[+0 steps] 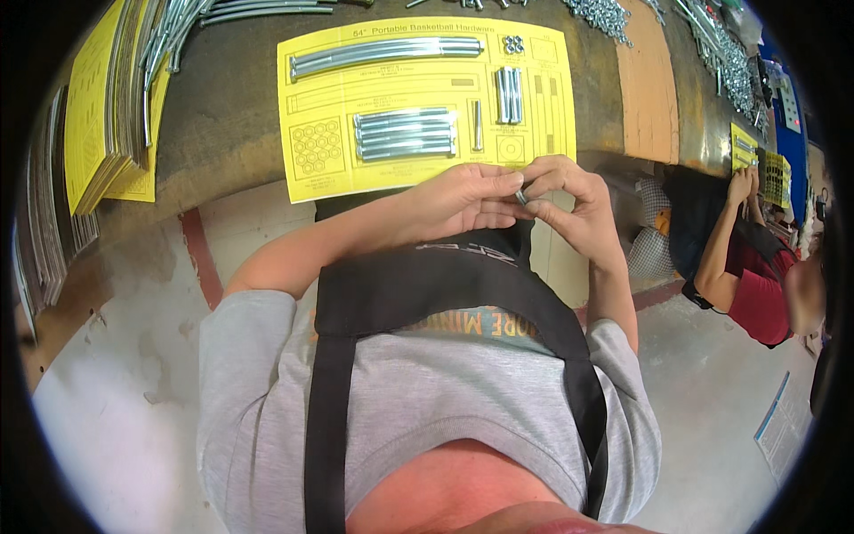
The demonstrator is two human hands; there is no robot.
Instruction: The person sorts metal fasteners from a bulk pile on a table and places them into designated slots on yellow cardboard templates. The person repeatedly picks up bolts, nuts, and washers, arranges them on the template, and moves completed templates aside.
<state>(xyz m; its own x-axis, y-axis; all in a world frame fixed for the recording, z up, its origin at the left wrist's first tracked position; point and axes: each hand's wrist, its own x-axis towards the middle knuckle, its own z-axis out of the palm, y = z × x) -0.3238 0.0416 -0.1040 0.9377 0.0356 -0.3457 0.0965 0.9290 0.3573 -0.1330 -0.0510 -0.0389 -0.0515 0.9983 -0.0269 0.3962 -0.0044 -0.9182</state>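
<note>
My left hand [473, 198] and my right hand [576, 203] meet at the near right edge of a yellow printed card [342, 185]. Their fingertips are closed together on a small silvery metal piece [522, 195]; fingers cover much of it, so its exact kind does not show. On the card lie long bolts [387, 59] across the top and a group of medium bolts [405, 135] below. A single thin bolt [478, 125], some short bolts [509, 95] and a cluster of nuts [513, 44] lie to their right.
Stacked yellow cards [107, 116] with loose long bolts [169, 40] on top stand at the left. Piles of nuts [600, 20] and bolts [729, 67] lie at the far right, beside a cardboard strip [649, 89]. A co-worker [756, 276] works at the right.
</note>
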